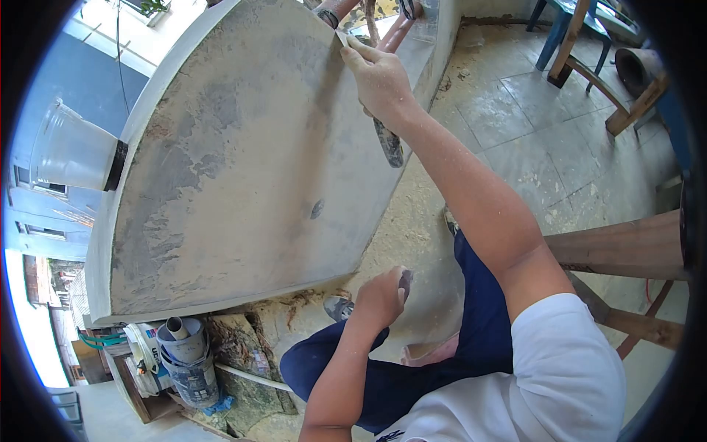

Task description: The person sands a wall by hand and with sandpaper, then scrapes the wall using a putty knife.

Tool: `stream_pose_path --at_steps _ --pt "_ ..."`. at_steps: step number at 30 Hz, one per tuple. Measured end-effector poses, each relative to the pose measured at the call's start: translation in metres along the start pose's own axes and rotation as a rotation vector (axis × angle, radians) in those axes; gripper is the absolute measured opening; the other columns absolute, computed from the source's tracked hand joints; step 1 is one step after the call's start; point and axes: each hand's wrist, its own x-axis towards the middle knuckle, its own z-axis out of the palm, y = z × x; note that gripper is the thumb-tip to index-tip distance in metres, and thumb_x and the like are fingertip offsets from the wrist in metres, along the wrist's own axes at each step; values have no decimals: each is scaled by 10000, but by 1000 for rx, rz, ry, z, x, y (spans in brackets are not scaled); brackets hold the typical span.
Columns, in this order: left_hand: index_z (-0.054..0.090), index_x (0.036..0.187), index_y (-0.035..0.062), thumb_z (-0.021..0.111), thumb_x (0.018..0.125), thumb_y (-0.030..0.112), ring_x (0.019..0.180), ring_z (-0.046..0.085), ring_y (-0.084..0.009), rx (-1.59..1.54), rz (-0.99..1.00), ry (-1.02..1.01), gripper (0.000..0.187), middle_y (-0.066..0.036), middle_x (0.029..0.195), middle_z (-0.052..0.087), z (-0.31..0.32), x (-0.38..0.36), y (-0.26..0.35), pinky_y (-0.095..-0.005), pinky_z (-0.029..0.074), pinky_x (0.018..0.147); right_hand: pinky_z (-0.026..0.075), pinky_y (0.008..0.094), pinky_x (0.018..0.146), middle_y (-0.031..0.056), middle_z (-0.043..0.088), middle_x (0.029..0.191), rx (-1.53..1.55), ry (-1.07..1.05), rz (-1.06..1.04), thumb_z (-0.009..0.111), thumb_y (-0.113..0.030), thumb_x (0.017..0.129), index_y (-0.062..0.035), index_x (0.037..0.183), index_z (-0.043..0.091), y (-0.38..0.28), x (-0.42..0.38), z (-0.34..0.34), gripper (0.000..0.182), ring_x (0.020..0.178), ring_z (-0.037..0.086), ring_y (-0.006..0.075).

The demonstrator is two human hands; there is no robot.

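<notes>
My right hand (379, 77) is at the top of the curved plastered wall (243, 162), closed around a scraper-like tool (387, 144) whose dark end sticks out below the fist. A pale flat edge shows at my fingertips, against the wall's upper corner. Lower down, my left hand (379, 298) is closed in front of my knee, holding a small dark object (405, 283) that I cannot make out. The wall's face has rough grey patches and one small dark mark.
A translucent bucket (74, 151) stands on the wall's ledge at the left. Stacked dirty buckets (189, 368) are at the lower left. Wooden beams (618, 244) and a blue chair (552, 44) stand at the right, on a dusty tiled floor (515, 118).
</notes>
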Motion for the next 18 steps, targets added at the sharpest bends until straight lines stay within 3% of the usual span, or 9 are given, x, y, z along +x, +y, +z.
stream_pose_path --at_steps 1,3,4,5,7,8,12,14,18 --pt "527 1109 39 579 811 113 945 603 -379 -5 -3 -5 311 -206 990 634 4 -2 1 -473 472 810 457 306 894 167 617 1207 -3 -3 6 510 -320 955 -79 1323 520 5 -4 1 439 1050 612 215" --pt "523 1114 40 581 813 116 944 603 -378 2 3 11 316 -204 988 635 4 -2 -1 -472 473 809 489 294 819 148 680 1031 -225 99 -335 507 -304 959 -85 1339 503 18 -14 8 438 924 650 193" --pt "523 1114 40 581 813 116 944 603 -378 -1 6 17 316 -204 988 635 1 -3 -2 -472 473 809 507 269 687 108 679 858 -349 121 -472 513 -313 958 -92 1343 501 22 -19 11 444 745 650 153" --pt "523 1115 39 582 813 117 946 603 -378 -9 20 16 317 -205 989 634 -2 0 -2 -472 473 810 507 269 687 108 679 858 -357 118 -491 513 -313 958 -92 1343 501 22 -9 8 444 745 650 153" --pt "522 1116 39 583 813 117 948 602 -377 -21 18 -9 318 -205 989 633 0 -5 -1 -472 473 811 503 290 738 116 681 896 -30 -20 -32 520 -338 954 -89 1336 508 -8 -10 0 457 799 645 160" --pt "522 1114 40 585 813 118 943 603 -379 -23 1 -4 317 -206 979 634 -2 -2 1 -474 473 810 426 344 940 160 641 1155 41 -44 50 532 -361 944 -90 1320 527 -12 -14 0 463 1065 590 206" --pt "522 1109 37 587 816 120 925 607 -384 -17 27 43 312 -211 950 639 -2 -7 2 -479 473 802 465 322 853 142 677 1008 -280 37 -259 528 -350 944 -103 1315 537 7 -17 3 446 913 617 181" --pt "522 1108 38 586 817 119 922 608 -385 -9 17 37 309 -212 942 639 0 -6 4 -479 474 800 431 348 965 195 632 1159 -96 -11 -32 540 -361 911 -113 1306 541 -5 -14 -1 466 1100 598 295" --pt "521 1117 41 584 817 117 926 609 -383 -14 30 29 315 -215 944 639 5 -5 3 -481 474 799 405 347 997 190 617 1191 -108 -9 -144 545 -363 908 -113 1300 547 0 -16 2 465 1146 569 293"
